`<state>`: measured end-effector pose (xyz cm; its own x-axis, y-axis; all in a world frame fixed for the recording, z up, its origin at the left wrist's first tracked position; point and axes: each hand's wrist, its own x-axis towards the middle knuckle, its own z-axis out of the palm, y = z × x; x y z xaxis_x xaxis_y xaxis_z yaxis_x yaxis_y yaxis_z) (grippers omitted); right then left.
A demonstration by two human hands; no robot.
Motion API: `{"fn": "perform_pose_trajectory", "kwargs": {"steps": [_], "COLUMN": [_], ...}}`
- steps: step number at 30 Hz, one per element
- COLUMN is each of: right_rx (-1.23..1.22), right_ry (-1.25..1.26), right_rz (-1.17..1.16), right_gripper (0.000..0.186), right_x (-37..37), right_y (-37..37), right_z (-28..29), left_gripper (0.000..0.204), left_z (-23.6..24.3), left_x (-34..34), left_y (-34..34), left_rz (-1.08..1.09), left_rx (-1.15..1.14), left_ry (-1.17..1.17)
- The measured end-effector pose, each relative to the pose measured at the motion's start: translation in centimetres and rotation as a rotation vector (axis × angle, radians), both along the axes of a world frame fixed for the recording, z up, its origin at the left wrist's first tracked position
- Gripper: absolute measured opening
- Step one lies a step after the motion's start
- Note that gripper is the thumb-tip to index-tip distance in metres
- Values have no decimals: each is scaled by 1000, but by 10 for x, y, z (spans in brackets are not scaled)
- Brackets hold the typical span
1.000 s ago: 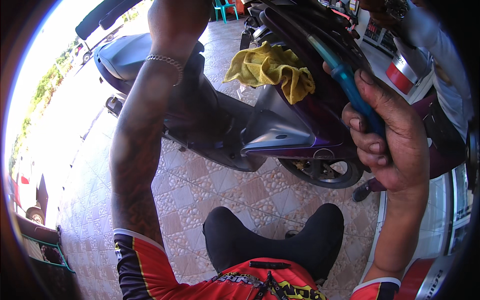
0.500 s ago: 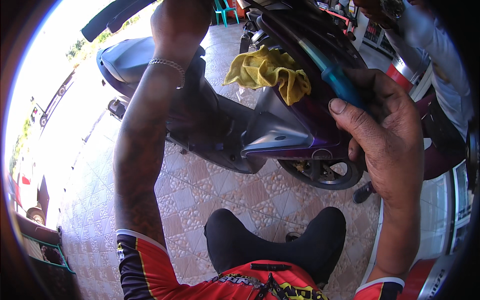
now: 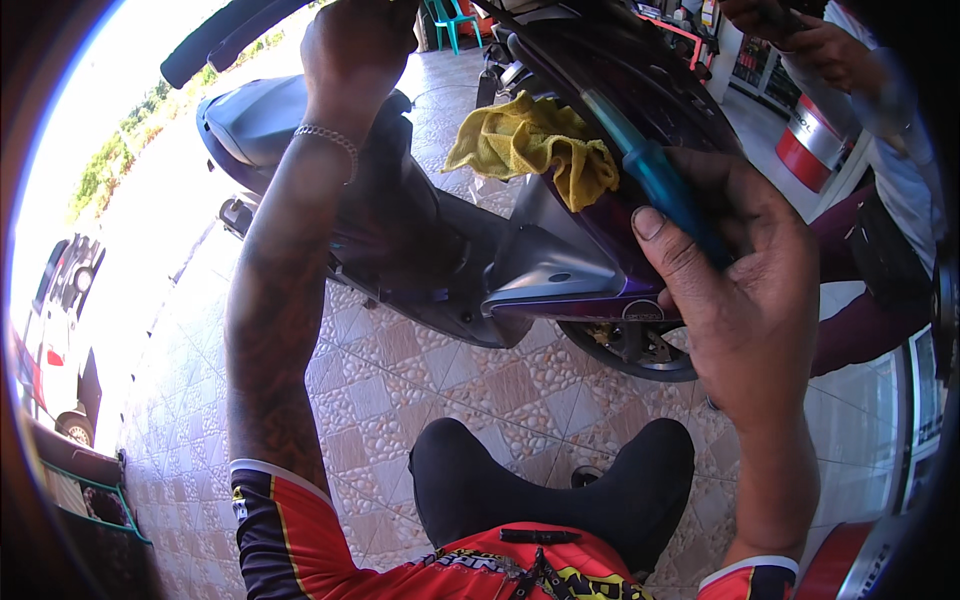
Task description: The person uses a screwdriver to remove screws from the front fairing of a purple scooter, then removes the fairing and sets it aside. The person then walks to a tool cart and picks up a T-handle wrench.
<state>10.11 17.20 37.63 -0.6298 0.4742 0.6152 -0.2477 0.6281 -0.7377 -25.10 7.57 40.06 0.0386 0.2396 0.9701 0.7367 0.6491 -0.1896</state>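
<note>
Fingers of the right hand (image 3: 755, 300) clamp a smooth, blue-handled tool (image 3: 668, 182) at 2 o'clock; I cannot tell for the left hand (image 3: 355, 55), 11 o'clock. Crumpled yellow cloth (image 3: 535, 145), 1 o'clock, partly hides a glossy scooter (image 3: 560, 268).

The tiled floor (image 3: 500, 385) (pebble-patterned in places) carries a scooter (image 3: 550, 265).

Teal chair (image 3: 454, 20) at the top, red and silver drum (image 3: 810, 145) upper right, vehicle (image 3: 62, 350) far left, patterned floor tiles (image 3: 490, 390)
</note>
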Motion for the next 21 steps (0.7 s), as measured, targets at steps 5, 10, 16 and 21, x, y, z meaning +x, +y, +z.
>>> {"fn": "perform_pose_trajectory", "kwargs": {"steps": [5,10,16,21], "right_rx": [828,737,-79,-729], "right_ry": [0,49,5,-126], "right_rz": [-491,-407,-81,185], "right_gripper": [32,30,30,38], "right_x": [-3,-9,-3,2], "right_y": [-2,-7,-15,1], "right_z": [-9,-15,3,19], "left_gripper": [44,48,48,46], "left_z": [-2,-2,1,8], "left_x": [-6,-2,3,4], "left_y": [3,7,9,6], "left_rz": [1,90,67,113], "left_rx": [-26,-72,-52,-144], "left_ry": [-23,-41,76,-101]}}
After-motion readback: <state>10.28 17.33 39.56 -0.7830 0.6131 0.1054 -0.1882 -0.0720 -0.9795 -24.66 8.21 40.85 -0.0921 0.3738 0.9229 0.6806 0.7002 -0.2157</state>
